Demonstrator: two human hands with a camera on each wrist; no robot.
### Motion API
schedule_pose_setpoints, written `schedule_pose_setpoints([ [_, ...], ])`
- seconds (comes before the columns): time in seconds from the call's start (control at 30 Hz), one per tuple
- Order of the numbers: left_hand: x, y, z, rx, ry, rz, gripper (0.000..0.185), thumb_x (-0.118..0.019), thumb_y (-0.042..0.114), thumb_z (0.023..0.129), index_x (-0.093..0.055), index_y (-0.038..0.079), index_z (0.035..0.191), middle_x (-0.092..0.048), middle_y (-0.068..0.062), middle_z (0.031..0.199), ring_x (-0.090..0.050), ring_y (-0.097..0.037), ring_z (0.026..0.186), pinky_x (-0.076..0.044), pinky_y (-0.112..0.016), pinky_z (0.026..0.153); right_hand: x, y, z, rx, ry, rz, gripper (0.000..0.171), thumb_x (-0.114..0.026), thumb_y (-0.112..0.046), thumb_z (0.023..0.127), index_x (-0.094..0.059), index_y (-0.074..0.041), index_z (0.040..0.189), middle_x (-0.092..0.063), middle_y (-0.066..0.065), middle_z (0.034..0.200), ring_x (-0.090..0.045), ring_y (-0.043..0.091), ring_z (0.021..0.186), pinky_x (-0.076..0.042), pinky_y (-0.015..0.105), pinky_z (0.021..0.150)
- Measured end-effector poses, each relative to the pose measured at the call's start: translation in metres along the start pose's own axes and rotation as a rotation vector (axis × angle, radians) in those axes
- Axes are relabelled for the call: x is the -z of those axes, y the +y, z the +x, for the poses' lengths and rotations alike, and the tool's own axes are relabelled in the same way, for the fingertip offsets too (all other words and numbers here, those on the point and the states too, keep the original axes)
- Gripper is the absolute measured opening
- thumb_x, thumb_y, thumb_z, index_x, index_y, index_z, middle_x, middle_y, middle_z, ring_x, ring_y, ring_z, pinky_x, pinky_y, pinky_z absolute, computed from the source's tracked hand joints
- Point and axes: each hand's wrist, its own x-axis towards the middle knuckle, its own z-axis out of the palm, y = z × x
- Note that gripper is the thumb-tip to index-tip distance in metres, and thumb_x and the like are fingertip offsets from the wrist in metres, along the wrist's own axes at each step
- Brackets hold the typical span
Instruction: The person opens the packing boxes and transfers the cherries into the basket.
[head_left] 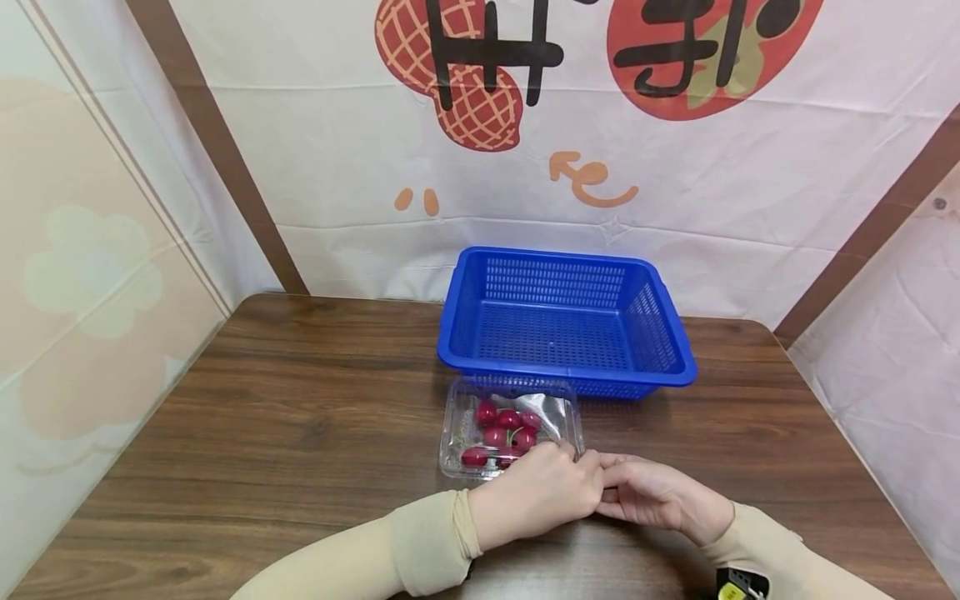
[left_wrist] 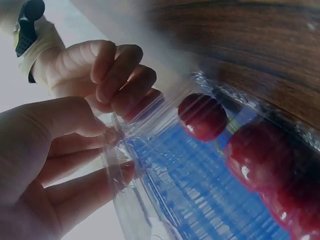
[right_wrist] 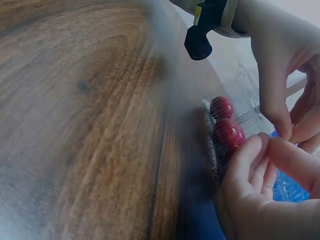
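Your left hand (head_left: pixel 538 493) and right hand (head_left: pixel 654 493) met at the fingertips in front of you, both forearms in beige sleeves angling in from the near edge. Your left hand lay knuckles-up, its fingers (left_wrist: pixel 75 175) curled and pinching. Your right hand's fingers (left_wrist: pixel 117 75) were bent too, pinching close against the left.

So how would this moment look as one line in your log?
left hand: pinches near edge of clear box | right hand: pinches same edge | box: holds red fruits | blue basket: behind box
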Motion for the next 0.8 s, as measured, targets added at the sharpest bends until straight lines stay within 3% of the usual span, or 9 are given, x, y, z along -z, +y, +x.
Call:
schedule_pose_setpoints([
  [0.2,0.0,0.001,-0.002,0.008,0.055,0.017,0.02,-0.048,0.021,0.092,-0.069,0.022,0.092,-0.061,0.012,0.079,-0.054,-0.005,0.06,-0.043,-0.018,0.047,0.003,-0.003,0.001,-0.021,-0.05,0.015,0.026,-0.043,0.001,0.09,-0.061,-0.016,0.097,-0.064,-0.006,0.096,-0.06,0.007,0.094,-0.051,0.023,0.09],
  [0.47,0.003,-0.011,-0.011,-0.031,0.047,-0.035,0.015,-0.051,0.023,0.092,-0.066,0.021,0.093,-0.068,0.007,0.096,-0.063,-0.007,0.078,-0.052,-0.019,0.061,0.005,-0.004,0.002,-0.028,-0.11,0.012,0.021,-0.048,-0.004,0.094,-0.059,-0.016,0.107,-0.065,-0.003,0.104,-0.061,0.009,0.101,-0.049,0.024,0.094],
  [0.63,0.004,-0.023,-0.022,-0.053,0.096,-0.04,0.018,-0.05,0.017,0.093,-0.067,0.017,0.099,-0.07,0.0,0.106,-0.067,-0.012,0.09,-0.056,-0.021,0.071,0.003,-0.006,0.002,-0.035,-0.097,0.001,0.019,-0.049,-0.003,0.095,-0.058,-0.016,0.104,-0.065,-0.004,0.103,-0.061,0.008,0.101,-0.049,0.026,0.096],
  [0.8,0.005,-0.033,-0.031,-0.029,0.113,-0.059,0.023,-0.048,0.013,0.094,-0.066,0.016,0.109,-0.069,0.0,0.11,-0.067,-0.014,0.095,-0.056,-0.024,0.076,0.001,-0.006,0.0,-0.043,-0.051,-0.011,0.016,-0.051,-0.005,0.095,-0.059,-0.017,0.102,-0.067,-0.006,0.099,-0.061,0.006,0.097,-0.049,0.027,0.095],
])
